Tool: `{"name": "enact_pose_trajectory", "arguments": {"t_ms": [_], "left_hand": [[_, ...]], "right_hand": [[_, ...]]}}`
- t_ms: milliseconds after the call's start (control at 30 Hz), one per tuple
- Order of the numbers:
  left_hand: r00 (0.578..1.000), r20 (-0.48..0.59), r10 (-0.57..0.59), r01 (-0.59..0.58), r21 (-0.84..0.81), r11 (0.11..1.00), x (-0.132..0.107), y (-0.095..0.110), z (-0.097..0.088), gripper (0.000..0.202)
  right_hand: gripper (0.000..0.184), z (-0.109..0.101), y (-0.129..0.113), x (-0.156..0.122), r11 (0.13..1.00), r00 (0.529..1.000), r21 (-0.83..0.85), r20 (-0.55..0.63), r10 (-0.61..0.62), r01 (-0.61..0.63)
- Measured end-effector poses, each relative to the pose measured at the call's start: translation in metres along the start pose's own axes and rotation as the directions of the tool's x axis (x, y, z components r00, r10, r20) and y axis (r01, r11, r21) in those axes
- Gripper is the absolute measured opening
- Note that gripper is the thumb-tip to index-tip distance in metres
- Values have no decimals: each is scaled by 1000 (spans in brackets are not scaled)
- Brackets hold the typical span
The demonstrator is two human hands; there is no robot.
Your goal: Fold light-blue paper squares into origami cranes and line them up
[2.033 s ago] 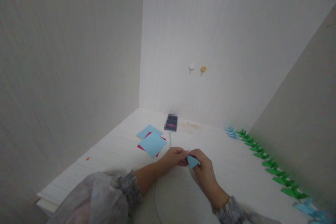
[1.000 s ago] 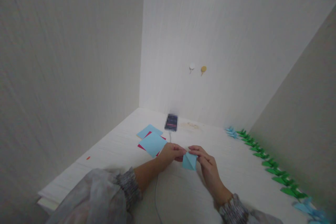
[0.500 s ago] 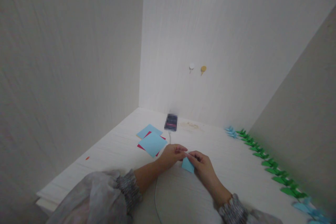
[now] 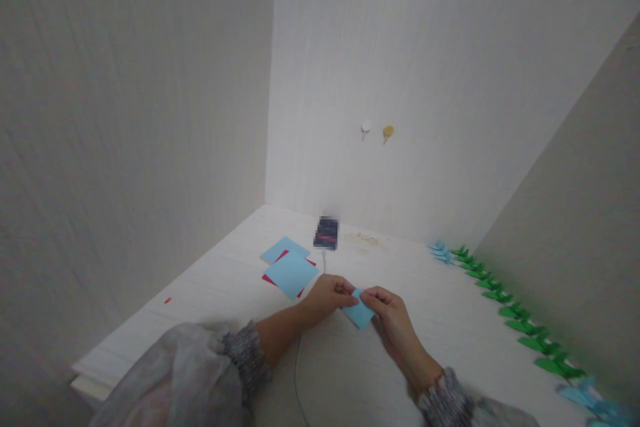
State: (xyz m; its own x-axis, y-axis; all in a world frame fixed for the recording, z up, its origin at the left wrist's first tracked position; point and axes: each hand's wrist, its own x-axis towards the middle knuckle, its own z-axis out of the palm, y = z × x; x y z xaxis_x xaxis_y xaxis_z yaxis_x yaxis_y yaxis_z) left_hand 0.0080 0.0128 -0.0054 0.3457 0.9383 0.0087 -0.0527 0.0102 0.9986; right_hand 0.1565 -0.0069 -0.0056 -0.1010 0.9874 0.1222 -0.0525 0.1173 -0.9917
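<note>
Between my two hands is a small folded piece of light-blue paper [image 4: 360, 315], held just above the white table. My left hand [image 4: 325, 299] pinches its left edge with thumb and fingers. On the other side, my right hand [image 4: 391, 312] grips the upper right edge between thumb and index finger. One corner of the paper points down toward me. The fingertips cover parts of its top edge. Left of my left hand lie square blue sheets [image 4: 291, 273], with a red sheet [image 4: 269, 279] showing beneath the front one.
A phone-like device [image 4: 327, 233], blurred out, stands near the back wall with a white cable [image 4: 296, 373] running under my left arm. Folded green paper figures [image 4: 533, 327] line the right side, with light-blue ones [image 4: 593, 400] at the row's ends. Two hooks [image 4: 389, 131] hang on the wall.
The folded blue paper has turned and now shows a wider, diamond-like face between my hands. My right fingers have shifted slightly right, apart from the left ones.
</note>
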Motion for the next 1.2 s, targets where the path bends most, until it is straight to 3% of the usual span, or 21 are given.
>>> {"name": "enact_pose_trajectory", "arguments": {"t_ms": [267, 433, 600, 833, 1200], "left_hand": [[999, 34, -17, 14, 83, 996, 3, -13, -4, 28], [996, 84, 33, -44, 140, 989, 2, -11, -3, 48], [994, 104, 47, -58, 112, 992, 2, -8, -2, 55], [989, 146, 27, -40, 85, 996, 1, -12, -2, 59], [999, -28, 26, -27, -45, 999, -1, 1, -3, 59]], "right_hand": [[21, 0, 5, 1, 996, 997, -67, 35, 62, -60], [20, 0, 3, 1, 995, 997, -77, 34, 71, -68], [22, 0, 4, 1, 996, 998, -65, 30, 63, -61], [26, 1, 7, 2, 983, 1000, -183, 18, 20, -17], [23, -2, 8, 2, 999, 998, -41, 54, 35, -33]]}}
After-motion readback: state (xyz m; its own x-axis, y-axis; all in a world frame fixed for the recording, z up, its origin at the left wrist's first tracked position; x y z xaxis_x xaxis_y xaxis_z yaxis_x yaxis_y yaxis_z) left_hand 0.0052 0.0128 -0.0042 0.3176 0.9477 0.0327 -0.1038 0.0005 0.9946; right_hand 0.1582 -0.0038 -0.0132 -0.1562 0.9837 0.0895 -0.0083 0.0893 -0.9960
